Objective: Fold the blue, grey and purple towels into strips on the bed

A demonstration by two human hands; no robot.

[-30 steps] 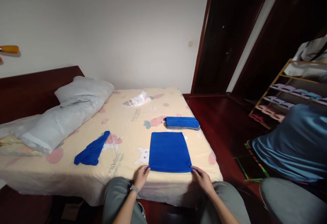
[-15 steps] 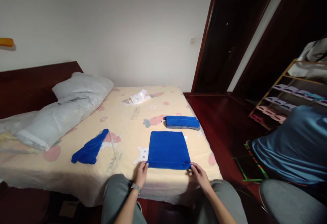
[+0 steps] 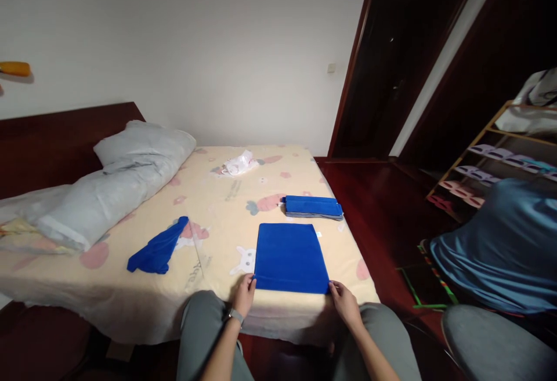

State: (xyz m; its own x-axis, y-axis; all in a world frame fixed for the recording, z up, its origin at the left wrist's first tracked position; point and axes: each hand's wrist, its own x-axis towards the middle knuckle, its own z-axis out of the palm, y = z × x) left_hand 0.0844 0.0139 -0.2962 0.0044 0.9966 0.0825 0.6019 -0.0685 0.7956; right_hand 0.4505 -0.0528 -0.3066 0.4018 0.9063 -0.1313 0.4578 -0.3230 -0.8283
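Observation:
A flat blue cloth (image 3: 289, 256) lies spread on the bed near its front edge, a small white tag at its right side. My left hand (image 3: 245, 295), with a watch at the wrist, pinches the cloth's near left corner. At the near right corner, my right hand (image 3: 343, 301) grips the cloth between thumb and fingers. Just beyond it rests a folded blue cloth stack (image 3: 312, 207) with grey layers underneath. Off to the left is a crumpled blue cloth (image 3: 160, 249).
The bed (image 3: 226, 213) has a cream sheet with carrot and rabbit prints. A grey quilt (image 3: 117, 184) is heaped at the left, and a white plastic bag (image 3: 240, 163) sits at the back. To the right stand a shoe rack (image 3: 491, 160) and a grey stool (image 3: 491, 340).
The near edge of the flat cloth, raised in a small fold before, now lies flatter and slightly closer to me. Both hands still hold its corners. The view has shifted slightly.

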